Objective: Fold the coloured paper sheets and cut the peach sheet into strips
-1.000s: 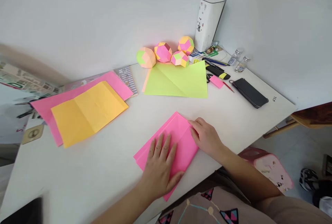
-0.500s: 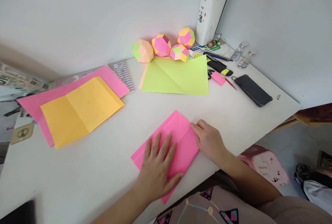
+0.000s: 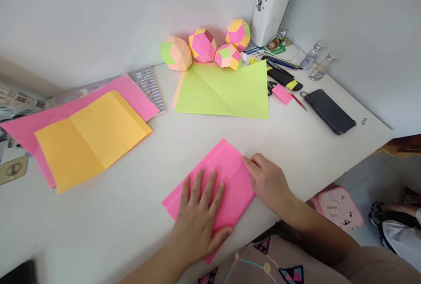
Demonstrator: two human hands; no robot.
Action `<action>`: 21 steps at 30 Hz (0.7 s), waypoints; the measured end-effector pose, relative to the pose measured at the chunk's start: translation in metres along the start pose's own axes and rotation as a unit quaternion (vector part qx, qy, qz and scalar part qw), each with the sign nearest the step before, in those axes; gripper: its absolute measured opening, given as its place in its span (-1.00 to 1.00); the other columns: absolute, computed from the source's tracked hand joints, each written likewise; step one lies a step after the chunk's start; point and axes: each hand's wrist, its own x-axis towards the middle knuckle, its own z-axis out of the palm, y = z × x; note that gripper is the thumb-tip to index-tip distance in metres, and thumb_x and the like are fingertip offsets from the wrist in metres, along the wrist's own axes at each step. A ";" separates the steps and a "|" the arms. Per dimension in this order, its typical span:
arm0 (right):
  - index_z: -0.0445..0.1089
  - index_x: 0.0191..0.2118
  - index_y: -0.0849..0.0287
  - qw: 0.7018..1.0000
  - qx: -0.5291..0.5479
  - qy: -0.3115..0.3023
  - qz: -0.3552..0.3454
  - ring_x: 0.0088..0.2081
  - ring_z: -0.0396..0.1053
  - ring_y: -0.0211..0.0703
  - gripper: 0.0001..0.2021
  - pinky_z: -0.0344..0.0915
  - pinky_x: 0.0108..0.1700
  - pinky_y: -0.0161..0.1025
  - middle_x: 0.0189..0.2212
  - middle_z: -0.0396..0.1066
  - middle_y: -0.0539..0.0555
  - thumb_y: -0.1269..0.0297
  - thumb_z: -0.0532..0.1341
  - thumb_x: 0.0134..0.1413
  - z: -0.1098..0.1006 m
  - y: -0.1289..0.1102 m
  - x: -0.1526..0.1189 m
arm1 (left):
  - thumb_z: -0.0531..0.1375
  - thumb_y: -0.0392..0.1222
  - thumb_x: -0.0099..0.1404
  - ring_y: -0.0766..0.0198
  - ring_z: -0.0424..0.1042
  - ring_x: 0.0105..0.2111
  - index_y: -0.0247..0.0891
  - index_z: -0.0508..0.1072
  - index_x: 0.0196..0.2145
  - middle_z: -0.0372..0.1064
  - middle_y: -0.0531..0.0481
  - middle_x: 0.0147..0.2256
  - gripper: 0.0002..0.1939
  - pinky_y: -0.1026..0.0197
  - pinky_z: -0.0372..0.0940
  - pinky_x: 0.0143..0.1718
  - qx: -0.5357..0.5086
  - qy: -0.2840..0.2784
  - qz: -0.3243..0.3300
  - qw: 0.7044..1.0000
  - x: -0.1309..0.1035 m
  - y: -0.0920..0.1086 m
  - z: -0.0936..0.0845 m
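Observation:
A creased sheet of pink paper [image 3: 232, 165] lies at an angle near the front of the white table. My left hand [image 3: 199, 213] rests flat on it with fingers spread, covering its lower left part. At the paper's right edge, my right hand [image 3: 268, 181] has its fingers curled closed, thumb and index finger at the edge beside a crease line. That hand hides part of the right edge.
Left lie a yellow folded sheet [image 3: 95, 134] and a larger pink sheet [image 3: 23, 130]. A green sheet [image 3: 226, 93] lies behind, below several paper balls [image 3: 202, 46]. Right are a phone [image 3: 330, 110], pens [image 3: 283, 64], a pink slip [image 3: 282, 94] and glass bottles [image 3: 324, 68].
The head view has shifted slightly, so the things at the back appear higher and more spread out. Both hands keep nearly the same places on the pink paper.

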 end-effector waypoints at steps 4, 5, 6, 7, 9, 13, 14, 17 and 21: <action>0.37 -0.02 0.33 1.000 0.019 0.004 -0.006 -0.47 0.18 -0.22 -0.60 0.16 -0.48 -0.28 -0.43 0.26 0.09 0.60 -0.07 0.11 -0.001 0.000 0.001 | 0.06 0.35 0.16 -0.43 -0.29 0.27 -0.27 -0.05 0.31 -0.27 -0.32 0.32 -0.06 -0.45 -0.28 0.16 0.000 -0.005 0.001 1.000 0.000 -0.001 0.000; 0.37 -0.02 0.32 1.000 0.023 0.004 -0.006 -0.46 0.18 -0.22 -0.60 0.16 -0.47 -0.28 -0.43 0.27 0.10 0.59 -0.07 0.12 -0.001 0.000 0.001 | 0.06 0.35 0.17 -0.42 -0.29 0.27 -0.27 -0.05 0.31 -0.27 -0.31 0.32 -0.07 -0.45 -0.27 0.16 0.000 -0.004 0.000 1.000 0.000 -0.001 0.000; 0.37 -0.01 0.30 1.000 0.026 0.004 -0.006 -0.46 0.19 -0.22 -0.60 0.17 -0.47 -0.28 -0.43 0.27 0.10 0.59 -0.07 0.12 -0.001 0.000 0.001 | 0.05 0.35 0.17 -0.42 -0.29 0.27 -0.26 -0.05 0.31 -0.27 -0.31 0.32 -0.07 -0.45 -0.27 0.16 0.000 -0.004 -0.001 1.000 0.001 -0.001 0.000; 0.37 -0.01 0.29 1.000 0.028 0.004 -0.005 -0.46 0.19 -0.21 -0.60 0.17 -0.47 -0.28 -0.43 0.27 0.10 0.58 -0.08 0.13 -0.001 0.000 0.001 | 0.05 0.36 0.17 -0.42 -0.30 0.27 -0.26 -0.05 0.31 -0.26 -0.30 0.32 -0.07 -0.45 -0.27 0.16 0.000 -0.004 -0.001 1.000 0.001 -0.001 0.000; 0.37 0.00 0.28 1.000 0.031 0.003 -0.004 -0.46 0.20 -0.21 -0.60 0.18 -0.47 -0.27 -0.43 0.27 0.10 0.58 -0.08 0.15 -0.001 0.000 0.002 | 0.05 0.35 0.17 -0.42 -0.30 0.27 -0.28 -0.03 0.31 -0.25 -0.31 0.32 -0.07 -0.45 -0.26 0.16 -0.003 -0.001 0.000 1.000 0.001 -0.001 -0.001; 0.36 0.02 0.30 0.999 0.035 0.000 0.012 -0.44 0.24 -0.20 -0.63 0.21 -0.45 -0.26 -0.42 0.29 0.11 0.54 -0.06 0.19 -0.001 -0.001 0.001 | 0.07 0.30 0.19 -0.42 -0.30 0.27 -0.31 0.03 0.29 -0.24 -0.31 0.32 -0.12 -0.45 -0.26 0.16 -0.011 0.010 0.000 1.000 0.002 0.000 -0.002; 0.34 0.04 0.29 0.999 0.031 0.005 0.018 -0.44 0.25 -0.20 -0.63 0.21 -0.45 -0.26 -0.41 0.30 0.11 0.52 -0.06 0.20 -0.001 -0.001 0.001 | 0.07 0.30 0.19 -0.41 -0.30 0.28 -0.31 0.03 0.29 -0.24 -0.30 0.32 -0.12 -0.45 -0.26 0.16 -0.013 0.012 -0.001 1.000 0.002 0.000 -0.002; 0.26 0.10 0.29 0.998 0.006 0.042 0.035 -0.41 0.26 -0.15 -0.64 0.23 -0.42 -0.21 -0.40 0.33 0.12 0.43 -0.03 0.23 -0.002 -0.001 -0.001 | 0.07 0.28 0.19 -0.38 -0.30 0.28 -0.28 0.00 0.30 -0.28 -0.27 0.33 -0.13 -0.44 -0.26 0.17 -0.017 0.015 -0.004 1.000 0.002 0.000 -0.001; 0.12 0.17 0.36 0.995 0.017 0.081 0.051 -0.34 0.24 -0.04 -0.55 0.27 -0.28 -0.08 -0.42 0.33 0.13 0.30 0.07 0.21 -0.003 -0.001 -0.008 | 0.09 0.24 0.20 -0.41 -0.30 0.28 -0.26 -0.07 0.32 -0.30 -0.29 0.33 -0.11 -0.45 -0.27 0.16 -0.023 0.015 -0.004 1.000 0.002 0.000 -0.001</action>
